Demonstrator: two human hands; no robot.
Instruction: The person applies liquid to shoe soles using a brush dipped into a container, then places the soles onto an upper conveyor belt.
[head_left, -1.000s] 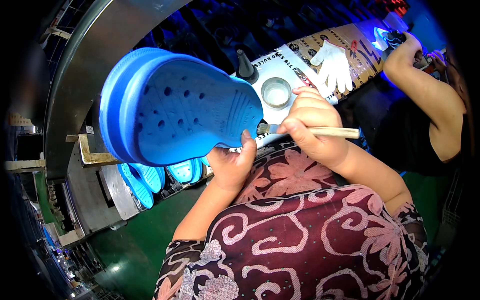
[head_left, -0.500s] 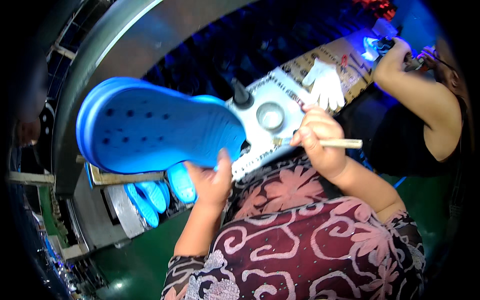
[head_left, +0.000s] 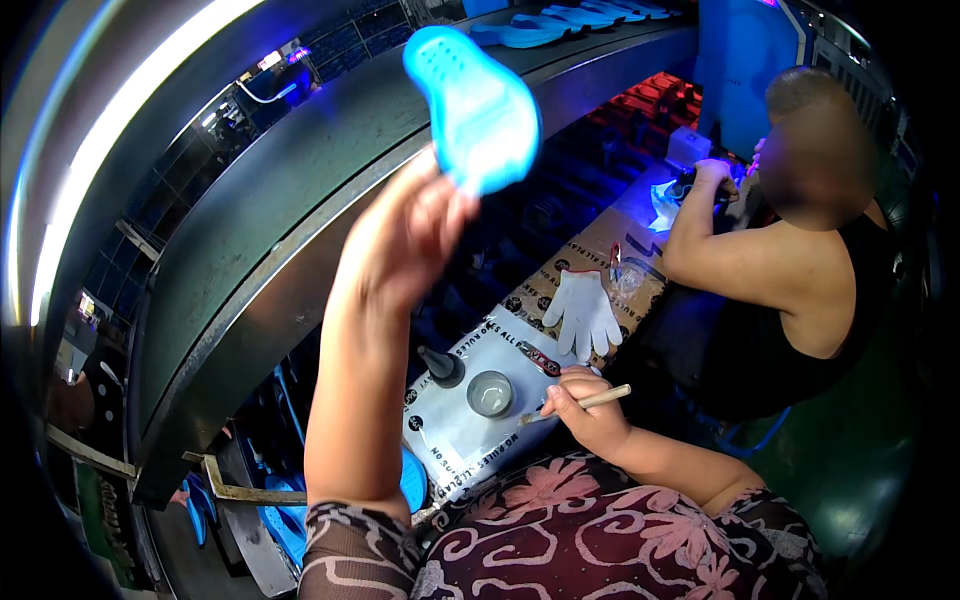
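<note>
My left hand (head_left: 405, 235) is raised high at the end of an outstretched arm. Its fingers grip one end of a bright blue shoe sole (head_left: 480, 115), which tilts upward beside the conveyor belt and is a little blurred. Low over the worktable (head_left: 470, 445), my right hand (head_left: 590, 415) pinches a brush with a pale wooden handle (head_left: 607, 396). The bristles point left, toward a small round cup (head_left: 490, 394) of clear-looking liquid. A dark cone-topped bottle (head_left: 440, 366) stands behind the cup, and a small red-and-dark tool (head_left: 540, 358) lies near my right fingers.
A curved conveyor belt (head_left: 300, 200) carries several blue soles (head_left: 570, 22) at its far end. A white glove (head_left: 582, 310) lies on the brown cardboard. At right a co-worker (head_left: 770, 270) sits working under blue light. More blue pieces (head_left: 285, 530) rest low at left.
My left hand has lifted the blue sole up and away from the worktable to the conveyor's side. The right hand still holds the brush near the cup. The view has shifted upward.
</note>
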